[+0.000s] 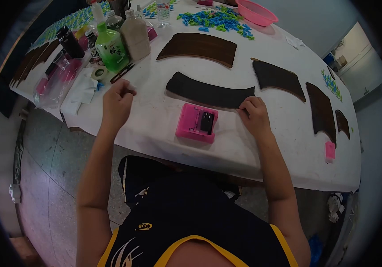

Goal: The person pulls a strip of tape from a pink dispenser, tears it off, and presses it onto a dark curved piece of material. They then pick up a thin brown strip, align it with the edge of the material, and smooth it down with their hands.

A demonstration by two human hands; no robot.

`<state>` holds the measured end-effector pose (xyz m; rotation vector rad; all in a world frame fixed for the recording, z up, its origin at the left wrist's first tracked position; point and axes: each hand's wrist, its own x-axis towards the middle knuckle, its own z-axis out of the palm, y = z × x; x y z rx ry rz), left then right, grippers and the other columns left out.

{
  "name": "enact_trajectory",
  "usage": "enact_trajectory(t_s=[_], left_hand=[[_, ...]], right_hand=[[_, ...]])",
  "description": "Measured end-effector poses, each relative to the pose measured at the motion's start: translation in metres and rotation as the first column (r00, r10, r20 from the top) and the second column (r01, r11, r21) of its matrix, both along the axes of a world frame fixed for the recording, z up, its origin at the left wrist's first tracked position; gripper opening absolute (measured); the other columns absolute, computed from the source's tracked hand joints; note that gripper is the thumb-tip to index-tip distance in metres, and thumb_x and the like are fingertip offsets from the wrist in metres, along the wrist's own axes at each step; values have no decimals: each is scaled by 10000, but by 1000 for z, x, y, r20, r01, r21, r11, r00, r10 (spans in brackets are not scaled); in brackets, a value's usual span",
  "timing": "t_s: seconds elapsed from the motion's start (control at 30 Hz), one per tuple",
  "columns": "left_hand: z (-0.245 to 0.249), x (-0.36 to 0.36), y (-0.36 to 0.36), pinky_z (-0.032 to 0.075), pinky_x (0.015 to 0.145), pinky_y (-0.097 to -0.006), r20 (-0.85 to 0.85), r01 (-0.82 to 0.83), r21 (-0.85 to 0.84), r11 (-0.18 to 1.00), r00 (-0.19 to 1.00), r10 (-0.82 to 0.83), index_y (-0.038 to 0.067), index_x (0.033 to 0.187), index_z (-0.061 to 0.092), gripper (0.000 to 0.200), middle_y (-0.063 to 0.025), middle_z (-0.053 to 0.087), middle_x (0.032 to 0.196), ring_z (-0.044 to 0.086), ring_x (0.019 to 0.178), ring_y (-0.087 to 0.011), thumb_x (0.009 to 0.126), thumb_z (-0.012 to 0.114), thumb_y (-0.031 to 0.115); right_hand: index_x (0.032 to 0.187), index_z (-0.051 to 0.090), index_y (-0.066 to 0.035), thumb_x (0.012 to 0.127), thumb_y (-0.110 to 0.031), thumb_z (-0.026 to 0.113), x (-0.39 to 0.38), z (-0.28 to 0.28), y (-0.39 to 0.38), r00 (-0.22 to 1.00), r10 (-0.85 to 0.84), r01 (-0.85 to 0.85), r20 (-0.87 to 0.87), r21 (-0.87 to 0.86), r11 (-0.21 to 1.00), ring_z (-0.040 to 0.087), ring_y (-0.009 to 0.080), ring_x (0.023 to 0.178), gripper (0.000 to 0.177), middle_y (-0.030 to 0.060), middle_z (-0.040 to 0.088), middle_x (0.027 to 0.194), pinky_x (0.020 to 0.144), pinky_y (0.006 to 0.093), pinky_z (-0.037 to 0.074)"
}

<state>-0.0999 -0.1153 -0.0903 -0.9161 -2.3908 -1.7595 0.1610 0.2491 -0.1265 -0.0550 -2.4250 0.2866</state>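
My right hand (254, 116) pinches the lower right corner of a dark curved strip (208, 92), which lies on the white-covered table; its material, perhaps leather or veneer, is hard to tell. Just below the strip sits a pink box-like device (185, 126) with a black rounded part (207, 122) on its right side. My left hand (118, 104) is raised near the bottles with its fingers closed. A small whitish bit (132, 90) shows at its fingertips, too small to name. A dark slim tool (122, 74) lies just beyond that hand.
More dark curved pieces (198, 48) lie across the table (231, 153). A green bottle (111, 48), a beige-filled bottle (136, 35) and a tape roll (99, 73) stand or lie at left. Blue and green clips (217, 20) are heaped at the back beside a pink basin (256, 13).
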Motion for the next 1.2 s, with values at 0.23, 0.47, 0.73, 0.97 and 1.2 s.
enact_trajectory(t_s=[0.23, 0.47, 0.73, 0.97, 1.2], left_hand=[[28, 61, 63, 545, 872, -418, -409, 216, -243, 946, 861, -302, 19, 1062, 707, 197, -154, 734, 920, 692, 948, -333, 869, 672, 33], [53, 88, 126, 554, 779, -434, -625, 330, -318, 889, 632, -458, 39, 980, 701, 114, -108, 717, 891, 697, 864, -305, 900, 728, 115], [77, 76, 100, 561, 682, -417, -633, 204, -576, 792, 502, -590, 63, 859, 679, 39, -91, 673, 820, 706, 833, -290, 835, 709, 72], [94, 74, 102, 564, 754, -406, -594, 181, -707, 684, 374, -713, 88, 808, 700, 37, -54, 685, 843, 696, 852, -275, 808, 726, 61], [107, 79, 111, 531, 863, -362, -520, 107, -812, 573, 313, -795, 134, 828, 777, 59, -19, 725, 841, 668, 971, -207, 825, 738, 89]], right_hand=[[894, 632, -56, 828, -37, 797, -10, 50, -18, 993, -9, 3, 114, 58, 998, 626, 305, 879, 178, 86, 646, 933, 875, 429, 468], [916, 604, -22, 909, -65, 771, -24, 122, -76, 985, 134, -114, 106, -175, 978, 648, 291, 802, 173, 115, 631, 898, 717, 395, 514], [972, 672, -7, 935, -38, 738, -7, 101, -75, 967, 217, -158, 134, -351, 923, 663, 238, 738, 82, 104, 661, 904, 652, 342, 540], [1035, 696, -6, 924, -49, 751, -19, 80, -82, 921, 283, -146, 267, -438, 887, 704, 216, 801, 131, 105, 708, 927, 694, 321, 569], [1073, 691, -6, 916, -38, 758, -27, 65, -86, 889, 358, -169, 285, -521, 837, 720, 194, 808, 174, 108, 728, 923, 748, 326, 590]])
